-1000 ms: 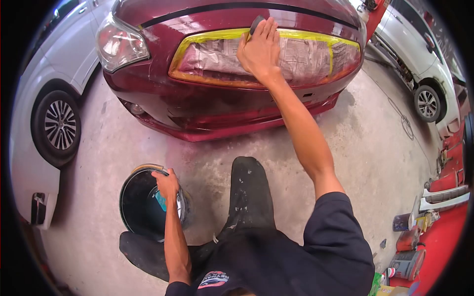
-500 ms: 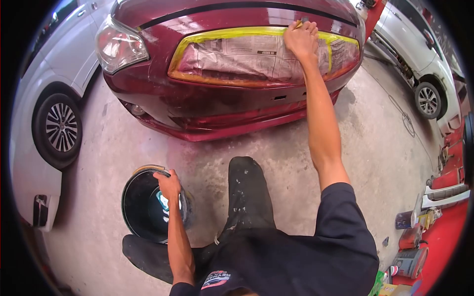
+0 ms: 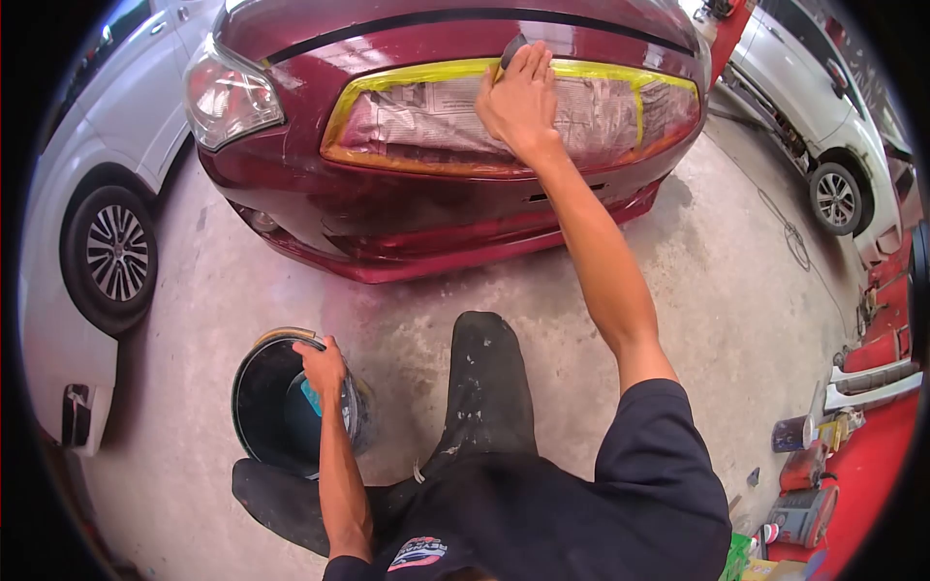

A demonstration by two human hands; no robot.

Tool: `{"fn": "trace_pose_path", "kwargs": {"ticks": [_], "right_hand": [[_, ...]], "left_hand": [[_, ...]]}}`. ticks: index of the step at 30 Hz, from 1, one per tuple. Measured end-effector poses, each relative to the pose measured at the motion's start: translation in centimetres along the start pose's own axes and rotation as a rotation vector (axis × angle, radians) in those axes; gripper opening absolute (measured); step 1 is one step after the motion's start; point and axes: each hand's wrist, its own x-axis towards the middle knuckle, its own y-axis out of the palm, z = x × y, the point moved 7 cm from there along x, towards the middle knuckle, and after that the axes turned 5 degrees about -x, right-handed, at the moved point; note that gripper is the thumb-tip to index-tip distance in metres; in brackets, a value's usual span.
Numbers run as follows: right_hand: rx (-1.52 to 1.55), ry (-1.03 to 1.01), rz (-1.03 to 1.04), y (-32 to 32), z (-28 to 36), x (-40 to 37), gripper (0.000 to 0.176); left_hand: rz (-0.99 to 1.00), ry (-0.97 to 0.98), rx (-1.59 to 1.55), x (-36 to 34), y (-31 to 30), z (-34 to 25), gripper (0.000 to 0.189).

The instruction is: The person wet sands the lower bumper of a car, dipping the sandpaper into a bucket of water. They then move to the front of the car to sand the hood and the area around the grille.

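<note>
My right hand [image 3: 521, 102] presses a dark sanding sheet [image 3: 510, 46] flat against the dark red car bumper [image 3: 407, 208], just above the grille opening covered with newspaper [image 3: 426, 121] and edged with yellow masking tape [image 3: 407, 76]. My left hand [image 3: 323, 370] rests on the rim of a black bucket [image 3: 266, 407] on the concrete floor, and holds a small teal piece inside it. My dark-trousered knee [image 3: 489, 373] points toward the car.
A white car with a wheel [image 3: 118, 254] stands at the left, another white car [image 3: 823, 107] at the far right. Cans and tools [image 3: 804, 465] lie on a red floor strip at the lower right, near a detached bumper part [image 3: 872, 387].
My right hand slid right along the bumper's top edge, then came back left to the middle with the sanding sheet. My left hand stayed on the bucket rim.
</note>
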Motion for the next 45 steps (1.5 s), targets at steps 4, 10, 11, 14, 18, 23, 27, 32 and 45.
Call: {"fn": "trace_pose_path", "kwargs": {"ticks": [4,10,11,14,18,23,27,32,45], "right_hand": [[-0.002,0.175,0.097,0.4,-8.9,2.7,0.075],[0.004,0.038,-0.080,-0.6,-1.7,0.0,0.070],[-0.076,-0.056,-0.142,0.2,-1.1,-0.4,0.070],[0.071,0.215,0.114,-1.5,-10.5,3.6,0.072],[-0.171,0.158,0.135,3.1,-10.4,5.3,0.075],[0.045,0.117,0.069,-1.8,-7.1,3.2,0.077],[0.087,0.416,0.159,-0.5,-15.4,6.8,0.078],[0.017,0.091,-0.056,-0.8,-5.5,3.8,0.076],[0.036,0.109,0.125,-1.0,-9.7,4.3,0.074]], "left_hand": [[-0.032,0.031,-0.003,0.2,0.3,1.1,0.063],[-0.011,-0.006,0.015,0.2,0.2,0.6,0.065],[-0.001,-0.001,0.026,0.3,0.1,1.0,0.064],[-0.026,0.007,0.028,0.1,0.1,0.7,0.063],[-0.037,0.002,0.023,0.2,0.1,1.1,0.062],[-0.029,0.009,0.033,-0.4,-0.5,0.2,0.059],[-0.041,0.022,-0.012,-0.2,0.2,0.8,0.061],[-0.050,0.039,0.007,0.7,0.5,1.0,0.062],[-0.025,0.027,-0.015,0.4,0.5,1.1,0.064]]}}
